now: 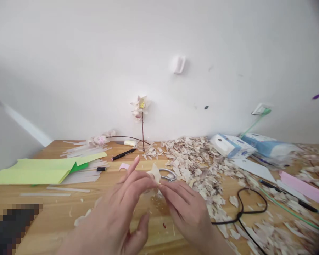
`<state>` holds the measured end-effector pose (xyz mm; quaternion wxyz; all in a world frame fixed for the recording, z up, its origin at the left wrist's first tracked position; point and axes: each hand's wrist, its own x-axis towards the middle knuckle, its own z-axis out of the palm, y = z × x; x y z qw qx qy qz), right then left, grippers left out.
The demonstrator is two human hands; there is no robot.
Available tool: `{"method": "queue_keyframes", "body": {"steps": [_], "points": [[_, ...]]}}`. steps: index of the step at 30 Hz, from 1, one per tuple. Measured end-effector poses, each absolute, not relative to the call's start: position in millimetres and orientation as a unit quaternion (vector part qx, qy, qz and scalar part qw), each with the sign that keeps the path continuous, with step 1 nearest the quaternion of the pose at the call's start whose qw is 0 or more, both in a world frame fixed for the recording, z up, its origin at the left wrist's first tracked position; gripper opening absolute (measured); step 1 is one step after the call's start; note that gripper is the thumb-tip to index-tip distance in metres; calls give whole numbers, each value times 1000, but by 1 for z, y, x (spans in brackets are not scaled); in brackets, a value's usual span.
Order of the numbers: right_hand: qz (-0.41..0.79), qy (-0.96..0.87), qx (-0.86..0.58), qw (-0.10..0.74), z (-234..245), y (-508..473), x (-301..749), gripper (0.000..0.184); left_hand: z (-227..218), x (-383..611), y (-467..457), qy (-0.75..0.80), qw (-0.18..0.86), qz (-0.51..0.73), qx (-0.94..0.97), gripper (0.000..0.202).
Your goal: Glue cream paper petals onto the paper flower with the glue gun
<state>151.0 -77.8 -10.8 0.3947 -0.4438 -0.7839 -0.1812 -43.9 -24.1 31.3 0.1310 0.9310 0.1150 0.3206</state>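
A wooden table [55,209] stands against a white wall [95,63] and spans the whole width of the scene. A broad heap of pale paper scraps [194,163] covers its far centre and spreads to the near right. At far left lies a folded yellow-green sheet [39,169], partly over a fan of white strips [82,173]. At far right sit two tissue packs [244,146], with a pink strip [305,187] nearer. A black cord [244,209] loops across the near right. Against the wall stands a paper flower [140,105] on a thin upright stem; a black pen [123,154] lies just left of its base.

Near centre, the person's left hand [122,209] and right hand [187,209] meet over the table. Both pinch a small cream paper piece [154,174] between thumb and fingers; the left index finger points away, extended. The piece rises just beyond the fingertips, at the far end of both hands, between them. Directly behind it, touching or nearly so, lie scissors [168,174], only their grey handle loop visible.
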Motion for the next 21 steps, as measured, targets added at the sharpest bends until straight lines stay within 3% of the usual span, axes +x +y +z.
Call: {"method": "queue_keyframes", "body": {"steps": [3, 11, 21], "points": [[-178, -774, -460, 397, -9, -78, 151, 33, 26, -35, -24, 128, 81, 301, 941, 59], [-151, -766, -471, 411, -15, -78, 151, 32, 18, -29, -24, 126, 71, 287, 947, 63], [-163, -751, -477, 426, -17, -77, 147, 28, 15, -28, -25, 136, 139, 301, 934, 68]]}}
